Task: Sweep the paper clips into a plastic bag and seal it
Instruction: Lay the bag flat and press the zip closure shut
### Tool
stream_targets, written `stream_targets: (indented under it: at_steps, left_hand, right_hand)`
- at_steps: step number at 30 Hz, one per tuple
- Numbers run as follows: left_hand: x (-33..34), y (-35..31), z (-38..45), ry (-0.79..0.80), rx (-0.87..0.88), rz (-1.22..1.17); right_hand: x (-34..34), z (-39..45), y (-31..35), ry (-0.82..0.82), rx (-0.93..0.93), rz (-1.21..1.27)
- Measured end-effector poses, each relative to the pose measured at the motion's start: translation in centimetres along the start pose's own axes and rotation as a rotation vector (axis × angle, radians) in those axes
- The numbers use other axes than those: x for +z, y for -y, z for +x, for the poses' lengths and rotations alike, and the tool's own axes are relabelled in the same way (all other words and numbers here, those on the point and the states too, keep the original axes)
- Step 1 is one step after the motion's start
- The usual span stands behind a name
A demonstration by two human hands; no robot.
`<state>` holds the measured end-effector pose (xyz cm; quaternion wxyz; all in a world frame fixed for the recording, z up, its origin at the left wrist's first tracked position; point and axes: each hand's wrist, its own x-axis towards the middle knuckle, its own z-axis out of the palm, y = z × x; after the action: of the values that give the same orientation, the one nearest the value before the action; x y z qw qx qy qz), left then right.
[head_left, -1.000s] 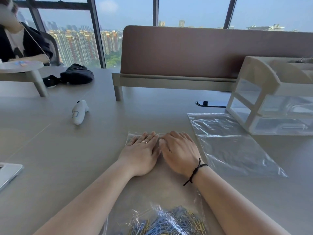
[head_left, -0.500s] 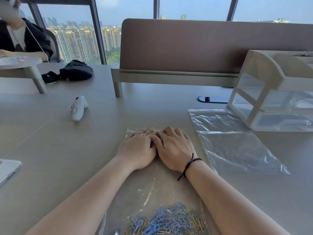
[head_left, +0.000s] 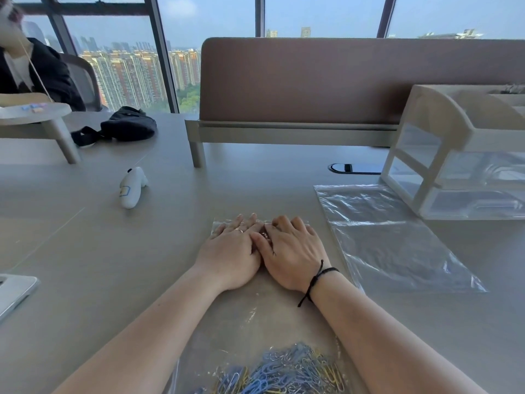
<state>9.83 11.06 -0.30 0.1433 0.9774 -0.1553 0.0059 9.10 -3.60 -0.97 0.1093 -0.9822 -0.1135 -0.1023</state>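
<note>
1. The left hand (head_left: 230, 251) and right hand (head_left: 292, 251) lie palm-down, side by side and touching, on the far end of the plastic bag (head_left: 255, 314).
2. Fingers of both hands are flat and extended, pressing the bag's top edge, gripping nothing.
3. The paper clips (head_left: 284, 371) sit heaped inside the bag's near end, between the forearms.
4. A second bag (head_left: 392, 240) lies to the right on the tabletop (head_left: 99, 265).
</note>
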Motion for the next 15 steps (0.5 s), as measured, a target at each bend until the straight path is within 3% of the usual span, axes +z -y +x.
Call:
stream_targets:
  at_steps: [4, 15]
  left_hand:
    - [-0.3, 0.0, -0.2, -0.056, -0.029, 0.014]
    - [0.0, 0.3, -0.1, 0.089, -0.088, 0.083]
  right_hand:
    - [0.0, 0.1, -0.2, -0.026, 0.005, -0.023]
    - [-0.4, 0.0, 0.7, -0.004, -0.067, 0.108]
